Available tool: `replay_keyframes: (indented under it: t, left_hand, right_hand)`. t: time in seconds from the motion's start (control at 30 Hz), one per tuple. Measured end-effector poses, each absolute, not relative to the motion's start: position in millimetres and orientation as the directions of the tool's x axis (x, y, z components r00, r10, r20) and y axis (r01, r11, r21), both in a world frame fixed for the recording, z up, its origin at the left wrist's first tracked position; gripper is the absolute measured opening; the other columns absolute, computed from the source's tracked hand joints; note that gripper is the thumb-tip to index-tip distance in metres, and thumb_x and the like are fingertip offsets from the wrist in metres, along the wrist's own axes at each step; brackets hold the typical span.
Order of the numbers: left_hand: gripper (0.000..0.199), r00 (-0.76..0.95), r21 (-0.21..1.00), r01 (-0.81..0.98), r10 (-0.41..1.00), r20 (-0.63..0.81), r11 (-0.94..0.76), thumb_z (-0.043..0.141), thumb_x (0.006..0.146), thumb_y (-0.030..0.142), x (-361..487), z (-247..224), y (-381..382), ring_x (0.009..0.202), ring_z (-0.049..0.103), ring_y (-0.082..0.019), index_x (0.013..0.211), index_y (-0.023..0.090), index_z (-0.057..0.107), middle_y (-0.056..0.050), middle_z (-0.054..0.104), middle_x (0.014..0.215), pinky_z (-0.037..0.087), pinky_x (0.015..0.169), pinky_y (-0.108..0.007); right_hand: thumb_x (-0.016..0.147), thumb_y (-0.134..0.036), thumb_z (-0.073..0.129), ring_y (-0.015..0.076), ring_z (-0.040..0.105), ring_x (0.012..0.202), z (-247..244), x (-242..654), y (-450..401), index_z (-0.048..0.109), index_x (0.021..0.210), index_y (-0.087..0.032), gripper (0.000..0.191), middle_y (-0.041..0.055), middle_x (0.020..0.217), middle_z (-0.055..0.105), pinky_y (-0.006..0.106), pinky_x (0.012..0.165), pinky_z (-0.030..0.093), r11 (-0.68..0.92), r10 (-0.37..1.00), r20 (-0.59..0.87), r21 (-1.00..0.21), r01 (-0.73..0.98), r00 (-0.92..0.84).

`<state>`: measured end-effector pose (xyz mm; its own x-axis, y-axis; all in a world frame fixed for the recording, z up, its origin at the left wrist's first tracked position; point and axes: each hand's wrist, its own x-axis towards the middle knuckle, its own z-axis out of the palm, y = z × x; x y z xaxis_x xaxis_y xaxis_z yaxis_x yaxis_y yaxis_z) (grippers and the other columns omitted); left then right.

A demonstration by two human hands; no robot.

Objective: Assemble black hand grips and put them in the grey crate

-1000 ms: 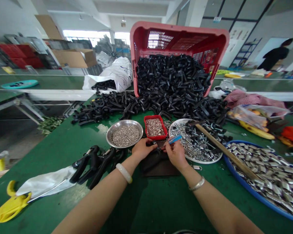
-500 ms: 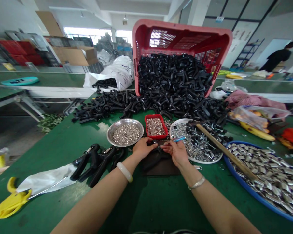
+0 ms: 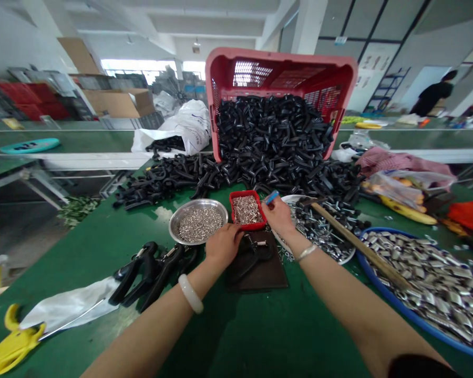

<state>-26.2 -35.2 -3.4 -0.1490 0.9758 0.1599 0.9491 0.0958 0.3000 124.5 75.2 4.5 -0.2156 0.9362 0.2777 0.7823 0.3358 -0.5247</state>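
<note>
On a dark brown board (image 3: pixel 278 275) lies a black plastic handle piece (image 3: pixel 256 257) fitted with a small coil spring (image 3: pixel 261 243). My left hand (image 3: pixel 224 242) has its fingers closed at the upper left end of this piece; the fingertips are partly hidden. My right hand (image 3: pixel 279 216) pinches a small tool with a blue handle (image 3: pixel 272 197) at the right edge of a red tray (image 3: pixel 254 227) of small metal pins. The tool's tip is hidden. Left of the tray stands a round metal dish (image 3: pixel 174 223) of tiny metal parts.
Behind, a red basket (image 3: pixel 279 56) lies tipped, spilling black handle parts. Several black handle pieces (image 3: pixel 150 270) lie at left. At right are a white plate of screws, a hammer (image 3: pixel 362 244) across it, and a blue basin (image 3: pixel 402 310) of metal springs. A person (image 3: pixel 433 96) stands far behind.
My right hand has moved up and away from the handle piece to the red tray, still with the blue-handled tool. The coil spring on the piece is now exposed. My left hand stays near it.
</note>
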Motion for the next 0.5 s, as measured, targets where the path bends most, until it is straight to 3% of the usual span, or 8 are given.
replay_keyframes:
  t: [0.07,0.17,0.27,0.4,0.5]
  left_hand:
    - [0.032,-0.214,0.223,0.958,0.965,0.151,0.178,0.035,0.085,0.038,-42,6,-32,0.092,0.056,-0.023,0.108,0.029,0.056,-0.006,0.059,0.106,0.044,0.073,-0.033]
    - [0.028,-0.338,0.129,0.931,0.940,-0.052,0.342,0.046,0.078,0.037,-70,15,-20,0.091,0.057,-0.029,0.099,0.028,0.062,-0.009,0.062,0.102,0.044,0.072,-0.039]
    - [0.022,-0.366,0.134,0.908,0.907,-0.206,0.397,0.055,0.071,0.035,-89,14,-9,0.091,0.058,-0.031,0.087,0.028,0.067,-0.010,0.064,0.099,0.045,0.072,-0.041]
    - [0.023,-0.403,0.157,0.887,0.894,-0.197,0.435,0.054,0.071,0.036,-93,6,-5,0.091,0.059,-0.031,0.087,0.027,0.067,-0.010,0.064,0.099,0.045,0.072,-0.040]
    - [0.029,-0.438,0.166,0.870,0.882,-0.172,0.464,0.050,0.074,0.042,-91,3,-7,0.092,0.058,-0.031,0.092,0.027,0.066,-0.011,0.064,0.100,0.045,0.072,-0.041]
  right_hand:
    - [0.079,-0.030,0.045,0.0222,0.061,0.088,14,118,93,0.056,0.095,-0.015,0.025,0.0121,0.094,0.064,0.032,0.074,0.047,0.315,0.948,0.164,-0.369,0.875,-0.272]
    - [0.071,-0.028,0.056,0.0247,0.061,0.085,22,105,105,0.063,0.084,-0.014,0.020,0.0133,0.088,0.066,0.031,0.071,0.046,0.315,0.948,0.072,-0.311,0.897,-0.309]
    - [0.074,-0.030,0.054,0.0264,0.060,0.090,26,85,97,0.065,0.085,-0.013,0.023,0.0158,0.092,0.066,0.033,0.073,0.045,0.388,0.920,0.052,-0.260,0.884,-0.388]
    - [0.078,-0.032,0.052,0.0217,0.057,0.096,27,42,73,0.066,0.087,-0.023,0.019,0.0061,0.099,0.065,0.030,0.079,0.043,0.592,0.794,0.023,-0.255,0.765,-0.607]
    - [0.076,-0.028,0.057,0.0225,0.057,0.095,22,7,62,0.066,0.087,-0.020,0.016,0.0089,0.098,0.064,0.031,0.079,0.044,0.643,0.738,-0.045,-0.254,0.722,-0.673]
